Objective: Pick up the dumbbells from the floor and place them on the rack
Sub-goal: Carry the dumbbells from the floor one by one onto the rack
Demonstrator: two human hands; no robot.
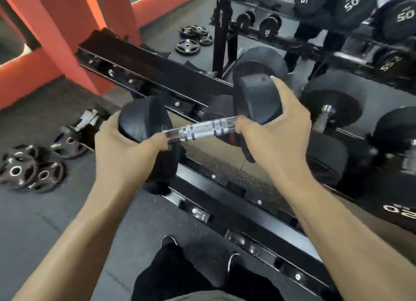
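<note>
A black dumbbell (pixel 200 129) with a knurled chrome handle hangs in the air over the lower tier of the black rack (pixel 227 201). My left hand (pixel 126 147) cups its left head from below and outside. My right hand (pixel 279 129) wraps around its right head. The handle tilts up toward the right. Another dumbbell (pixel 331 125) rests on the rack just right of my right hand. On the floor at the left lies one more dumbbell (pixel 87 122), partly hidden behind my left hand.
Several black weight plates (pixel 31 167) lie on the floor at the left, more plates (pixel 193 38) farther back. A mirror behind the rack reflects large dumbbells (pixel 351 5) marked 50. Orange walls (pixel 51 30) rise at the back left. My shoes (pixel 168 242) stand close to the rack's front rail.
</note>
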